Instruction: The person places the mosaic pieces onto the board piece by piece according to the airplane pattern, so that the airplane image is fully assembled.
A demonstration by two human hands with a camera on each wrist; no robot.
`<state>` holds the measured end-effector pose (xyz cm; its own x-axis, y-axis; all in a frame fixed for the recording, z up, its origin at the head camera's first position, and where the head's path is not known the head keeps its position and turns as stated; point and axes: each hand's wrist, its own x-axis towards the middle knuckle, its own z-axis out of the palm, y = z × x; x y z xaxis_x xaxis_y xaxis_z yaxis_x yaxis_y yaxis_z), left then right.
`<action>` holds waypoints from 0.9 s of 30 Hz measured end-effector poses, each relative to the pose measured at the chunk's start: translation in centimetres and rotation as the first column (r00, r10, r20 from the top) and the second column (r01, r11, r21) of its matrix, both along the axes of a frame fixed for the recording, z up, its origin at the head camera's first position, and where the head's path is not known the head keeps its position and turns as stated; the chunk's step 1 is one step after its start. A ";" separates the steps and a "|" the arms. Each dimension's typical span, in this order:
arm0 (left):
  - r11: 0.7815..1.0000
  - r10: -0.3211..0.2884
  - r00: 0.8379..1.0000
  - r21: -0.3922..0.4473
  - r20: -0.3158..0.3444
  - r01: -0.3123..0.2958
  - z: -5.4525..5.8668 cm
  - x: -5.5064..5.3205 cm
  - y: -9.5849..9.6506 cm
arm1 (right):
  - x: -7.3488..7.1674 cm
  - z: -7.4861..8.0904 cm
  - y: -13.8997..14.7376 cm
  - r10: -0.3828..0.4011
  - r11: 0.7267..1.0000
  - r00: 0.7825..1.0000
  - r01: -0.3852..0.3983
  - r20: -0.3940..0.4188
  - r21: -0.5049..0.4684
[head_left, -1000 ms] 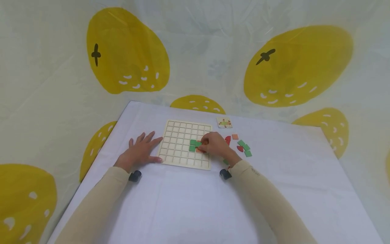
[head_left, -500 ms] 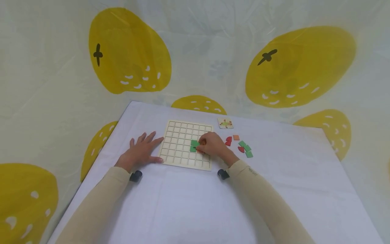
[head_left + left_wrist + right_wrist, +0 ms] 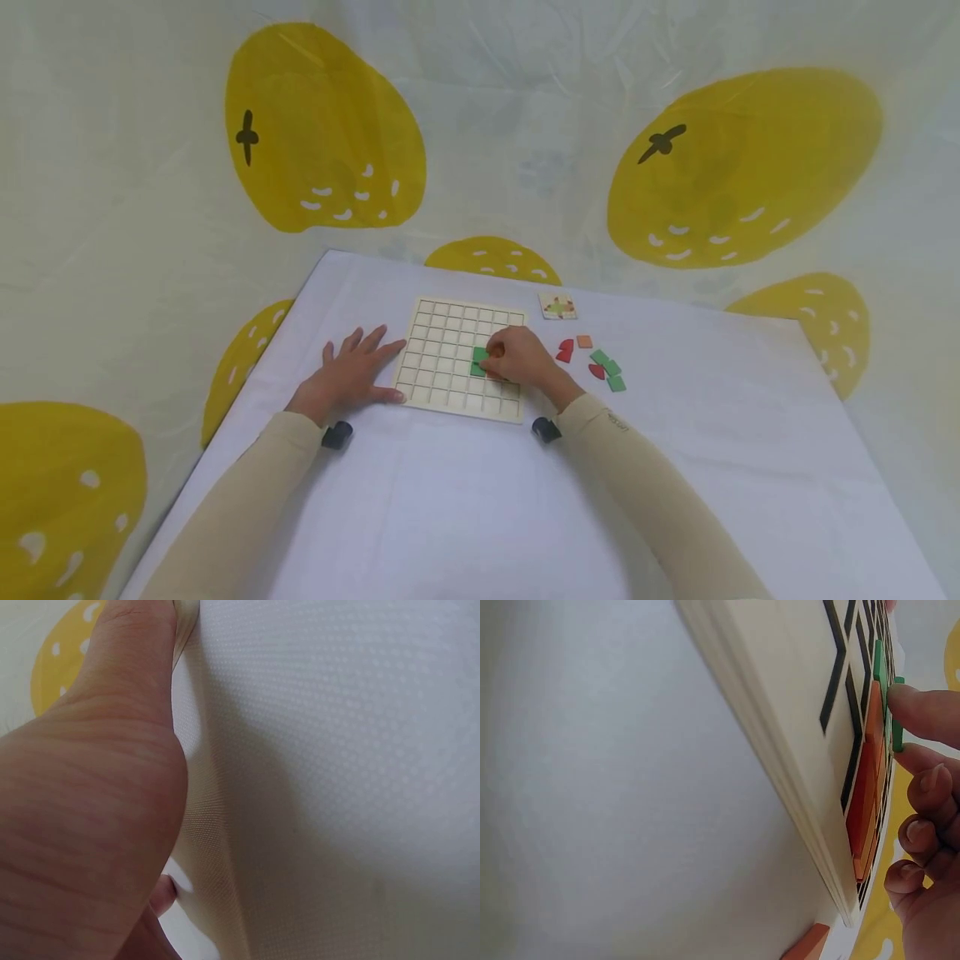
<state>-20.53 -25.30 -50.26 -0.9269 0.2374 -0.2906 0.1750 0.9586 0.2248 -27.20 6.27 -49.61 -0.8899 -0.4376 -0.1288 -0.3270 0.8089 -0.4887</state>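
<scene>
A pale wooden grid board lies on the white-covered table. Spread along its left edge, my left hand touches the board with thumb and fingertip. My right hand is over the right half of the board. Between its thumb and index finger it pinches a small green tile, on edge just off the board's face in the right wrist view. Green tiles sit in the grid beside the fingertips. Orange tiles and a red piece lie next to them, mostly hidden by the hand in the head view.
Right of the board lie loose red pieces, an orange tile, several green tiles and another red piece. A pattern card lies near the table's back edge. A lemon-print sheet hangs behind.
My right hand has shifted slightly left over the board and now covers more of the green tiles. My left hand stays at the board's left edge. The head view has moved a little.
</scene>
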 end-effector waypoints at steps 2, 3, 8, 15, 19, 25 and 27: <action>1.000 0.000 1.000 0.001 -0.001 0.000 0.0 0.0 0.0 | 0.0 0.0 -0.1 0.001 1.000 1.000 -0.001 -0.001 0.004; 1.000 0.002 1.000 0.002 0.001 -0.002 0.0 0.0 0.0 | 0.0 0.0 -0.1 0.001 1.000 1.000 -0.001 -0.003 0.003; 1.000 0.006 1.000 0.007 0.001 -0.006 -0.3 -0.1 -0.1 | 0.0 -0.1 -0.4 0.012 1.000 1.000 -0.012 -0.011 -0.007; 1.000 0.001 1.000 0.012 -0.006 -0.001 -0.2 0.0 -0.2 | -0.1 0.1 -0.8 0.011 1.000 1.000 -0.011 0.004 -0.004; 1.000 -0.002 1.000 0.011 -0.006 0.003 -0.1 0.0 -0.2 | -0.3 0.0 -1.1 0.017 1.000 1.000 -0.017 -0.004 0.012; 1.000 -0.003 1.000 0.023 -0.008 0.003 0.2 0.1 -0.1 | -0.5 0.0 -1.4 0.026 0.999 1.000 -0.026 -0.011 0.027; 1.000 -0.006 1.000 0.027 -0.011 0.006 0.3 0.1 -0.2 | -0.5 0.1 -1.6 0.026 0.999 1.000 -0.026 -0.009 0.023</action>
